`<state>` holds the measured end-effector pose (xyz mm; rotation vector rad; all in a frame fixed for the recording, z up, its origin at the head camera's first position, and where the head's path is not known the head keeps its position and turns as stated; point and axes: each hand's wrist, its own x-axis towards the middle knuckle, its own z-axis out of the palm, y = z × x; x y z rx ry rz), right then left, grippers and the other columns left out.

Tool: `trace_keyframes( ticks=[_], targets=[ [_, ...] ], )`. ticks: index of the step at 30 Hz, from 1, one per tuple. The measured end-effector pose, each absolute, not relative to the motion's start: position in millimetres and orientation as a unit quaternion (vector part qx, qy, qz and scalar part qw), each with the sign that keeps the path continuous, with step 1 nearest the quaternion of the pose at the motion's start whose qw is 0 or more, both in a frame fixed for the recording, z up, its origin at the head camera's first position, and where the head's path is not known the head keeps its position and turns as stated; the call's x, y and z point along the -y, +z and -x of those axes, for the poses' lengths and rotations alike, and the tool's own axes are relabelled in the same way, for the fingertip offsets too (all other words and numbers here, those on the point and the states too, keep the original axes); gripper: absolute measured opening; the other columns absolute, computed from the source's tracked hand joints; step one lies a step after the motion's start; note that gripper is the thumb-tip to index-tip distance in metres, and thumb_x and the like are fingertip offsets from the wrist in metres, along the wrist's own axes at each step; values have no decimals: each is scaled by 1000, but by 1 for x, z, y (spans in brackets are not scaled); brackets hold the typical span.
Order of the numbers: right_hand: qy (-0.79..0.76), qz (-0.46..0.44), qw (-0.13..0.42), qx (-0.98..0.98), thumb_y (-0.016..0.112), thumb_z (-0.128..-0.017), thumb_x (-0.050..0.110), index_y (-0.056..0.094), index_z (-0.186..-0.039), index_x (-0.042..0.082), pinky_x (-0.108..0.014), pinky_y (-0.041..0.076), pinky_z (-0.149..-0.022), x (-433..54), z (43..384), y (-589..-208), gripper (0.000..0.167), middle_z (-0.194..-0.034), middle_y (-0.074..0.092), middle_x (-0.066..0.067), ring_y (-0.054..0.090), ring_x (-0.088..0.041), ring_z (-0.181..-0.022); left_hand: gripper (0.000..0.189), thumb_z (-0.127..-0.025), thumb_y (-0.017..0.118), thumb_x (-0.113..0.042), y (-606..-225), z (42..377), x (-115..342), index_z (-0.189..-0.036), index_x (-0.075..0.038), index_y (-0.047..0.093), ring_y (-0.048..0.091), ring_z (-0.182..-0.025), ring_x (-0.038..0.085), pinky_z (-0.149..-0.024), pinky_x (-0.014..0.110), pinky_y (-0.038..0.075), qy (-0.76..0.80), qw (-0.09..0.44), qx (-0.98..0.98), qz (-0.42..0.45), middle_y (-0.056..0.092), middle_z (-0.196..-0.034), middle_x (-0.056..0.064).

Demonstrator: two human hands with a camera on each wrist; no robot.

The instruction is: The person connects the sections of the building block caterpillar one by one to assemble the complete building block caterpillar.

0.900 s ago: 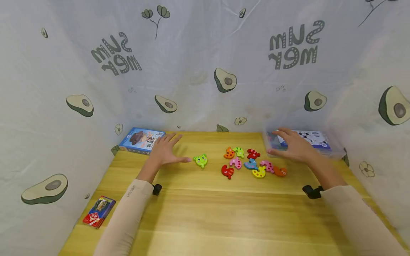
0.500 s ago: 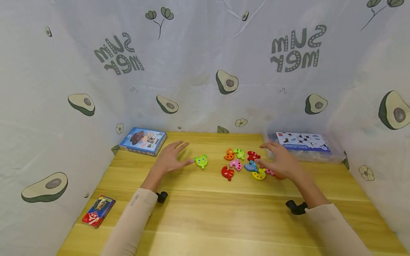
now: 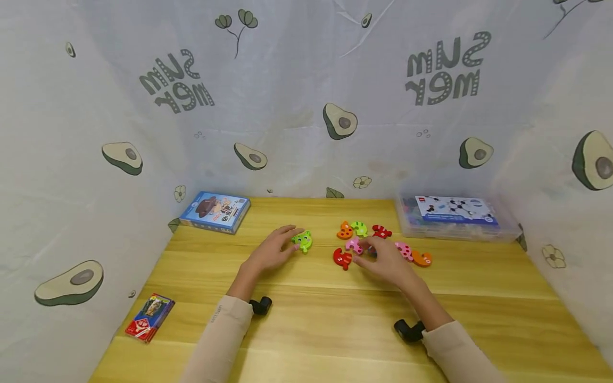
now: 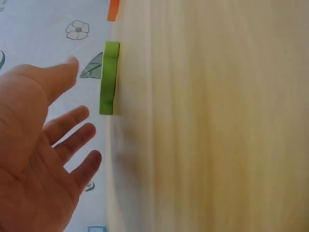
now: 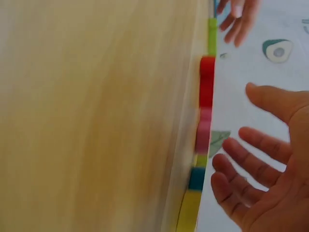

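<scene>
A green animal-face piece [image 3: 304, 242] lies on the table, and my left hand [image 3: 273, 251] hovers at its left side. In the left wrist view the fingers are spread and relaxed, a gap away from the green piece [image 4: 109, 79]. My right hand [image 3: 388, 261] hangs over the loose number pieces, thumb and fingers apart, holding nothing. Nearest its fingertips are the red piece marked 2 [image 3: 342, 259] and a pink piece [image 3: 354, 245]. It hides most of the blue piece [image 5: 197, 179] and the yellow piece [image 5: 188, 212] from the head view.
Other pieces lie around: orange [image 3: 345, 231], striped green [image 3: 359, 229], red [image 3: 381, 231], spotted pink [image 3: 404, 250] and orange marked 10 [image 3: 422, 259]. A blue box [image 3: 215, 211] stands back left, a clear plastic case [image 3: 450, 230] back right, a small card pack [image 3: 150, 317] front left.
My right hand has come left from the plastic case to above the number pieces. The left hand has moved right, away from the blue box, up to the green face piece.
</scene>
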<state>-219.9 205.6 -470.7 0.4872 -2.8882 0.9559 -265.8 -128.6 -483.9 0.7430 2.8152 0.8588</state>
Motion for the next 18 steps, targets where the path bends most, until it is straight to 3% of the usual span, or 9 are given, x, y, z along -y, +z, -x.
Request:
trace_keyframes(
  ticks=[7, 12, 18],
  targets=[
    [348, -122, 23, 929, 85, -86, 28, 72, -112, 3, -30, 51, -72, -180, 213, -483, 39, -102, 74, -9, 57, -16, -79, 39, -109, 51, -29, -497, 266, 121, -147, -22, 60, 39, -149, 37, -122, 56, 33, 287, 36, -918, -272, 44, -162, 10],
    [333, -116, 21, 935, 87, -83, 26, 73, -117, 2, -28, 44, -67, -170, 212, -486, 44, -95, 69, -7, 51, -15, -74, 36, -108, 54, -25, -506, 264, 119, -142, -21, 65, 41, -147, 38, -123, 58, 30, 335, 20, -909, -248, 49, -158, 9],
    [318, -137, 21, 938, 82, -84, 11, 74, -113, 4, -27, 41, -65, -172, 213, -489, 30, -86, 59, -4, 48, -15, -73, 31, -106, 59, -23, -512, 265, 116, -135, -22, 71, 45, -144, 39, -122, 62, 30, 375, 2, -897, -233, 57, -151, 11]
  ],
)
